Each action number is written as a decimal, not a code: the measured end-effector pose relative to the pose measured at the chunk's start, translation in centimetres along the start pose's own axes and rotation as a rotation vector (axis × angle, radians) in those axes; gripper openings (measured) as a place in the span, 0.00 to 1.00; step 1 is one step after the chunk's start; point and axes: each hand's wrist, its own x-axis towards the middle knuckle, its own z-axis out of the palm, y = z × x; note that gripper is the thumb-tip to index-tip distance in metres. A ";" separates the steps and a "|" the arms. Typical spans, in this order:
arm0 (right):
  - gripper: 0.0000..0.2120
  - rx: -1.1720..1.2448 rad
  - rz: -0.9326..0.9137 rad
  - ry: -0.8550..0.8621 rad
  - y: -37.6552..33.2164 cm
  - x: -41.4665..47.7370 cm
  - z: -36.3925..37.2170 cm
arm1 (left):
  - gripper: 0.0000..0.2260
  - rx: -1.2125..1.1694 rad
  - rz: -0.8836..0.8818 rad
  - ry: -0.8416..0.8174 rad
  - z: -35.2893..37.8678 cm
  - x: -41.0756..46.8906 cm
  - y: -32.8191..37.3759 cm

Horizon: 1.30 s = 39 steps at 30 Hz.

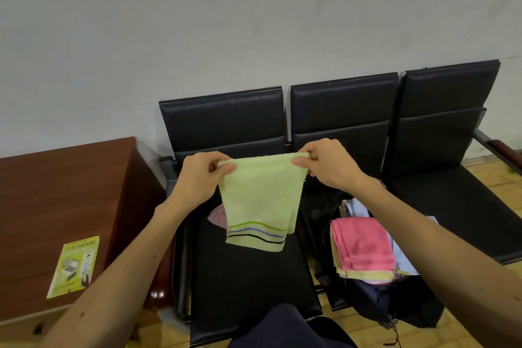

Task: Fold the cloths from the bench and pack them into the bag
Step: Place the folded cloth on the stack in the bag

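Note:
A light green cloth (258, 200) with green, purple and black stripes near its lower edge hangs folded in the air above the left seat of the black bench (248, 268). My left hand (202, 175) pinches its top left corner and my right hand (329, 162) pinches its top right corner. A pinkish patterned cloth (217, 216) lies on the seat, mostly hidden behind the green one. On the middle seat a dark bag (389, 302) stands open, with a folded pink cloth (364, 246) on top of a stack of folded cloths inside.
A brown wooden desk (65, 206) stands left of the bench with a yellow-green leaflet (74, 265) on it. A grey wall rises behind the bench. The right seat (452, 200) is bare. Wooden floor shows around the bench legs.

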 end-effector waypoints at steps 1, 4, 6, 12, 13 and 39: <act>0.09 -0.006 0.000 -0.006 0.1 0.0 0.1 | 0.09 0.025 0.010 0.003 0.1 0.0 -0.1; 0.10 -0.030 -0.009 -0.021 0.6 -0.2 0.3 | 0.09 0.068 0.035 0.005 0.2 -0.3 0.0; 0.11 -0.040 -0.014 -0.037 1.2 -0.3 0.5 | 0.08 0.070 0.051 0.004 0.3 -0.4 0.0; 0.12 0.184 0.001 -0.157 2.8 -1.1 0.8 | 0.02 0.028 0.139 0.023 0.5 -0.5 0.4; 0.13 0.307 0.037 -0.217 3.1 -1.5 0.9 | 0.03 -0.028 0.153 0.002 0.5 -0.5 0.6; 0.19 1.541 0.467 -0.292 -4.9 -4.1 4.6 | 0.45 -1.693 -0.677 -0.349 3.6 -2.7 -0.2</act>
